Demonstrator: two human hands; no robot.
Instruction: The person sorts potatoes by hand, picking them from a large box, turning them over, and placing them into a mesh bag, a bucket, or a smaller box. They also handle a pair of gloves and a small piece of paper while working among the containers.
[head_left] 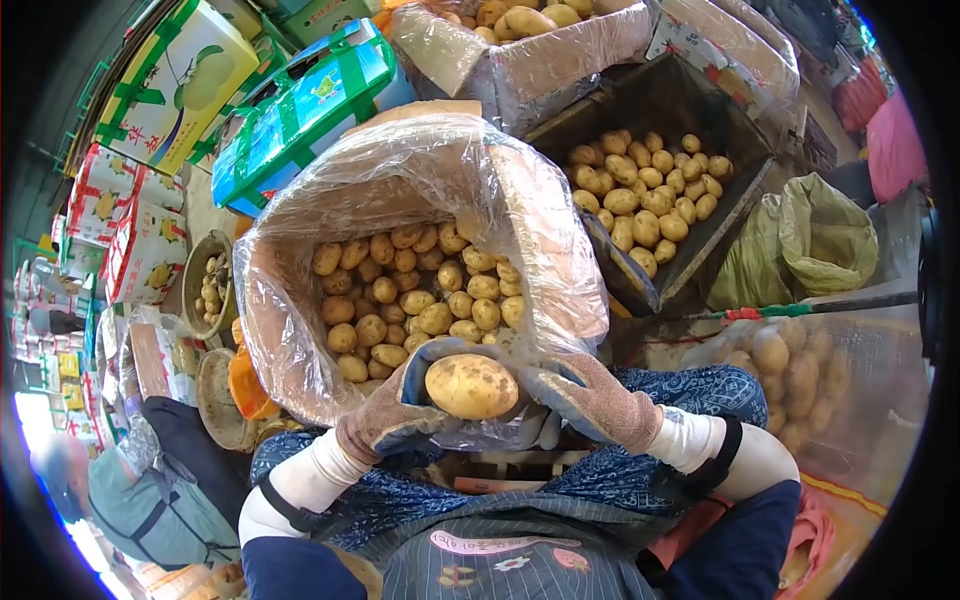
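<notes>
A large potato [471, 387] is held in my gloved left hand [400, 405], whose fingers wrap round its left side, over the near edge of a big plastic-lined box [555, 230]. Many potatoes [405, 300] lie in the bottom of that box. My right hand [590, 400], also gloved, is just right of the held potato, at the plastic liner's near right edge. Its fingertips are partly hidden, and I cannot make out whether they grip the plastic.
A dark crate [700, 100] of potatoes stands behind right, beside a green sack [825, 235]. Another potato box [570, 75] is at the back. Blue-green cartons [300, 110] and a basket [190, 285] are on the left. A person [150, 490] is at lower left.
</notes>
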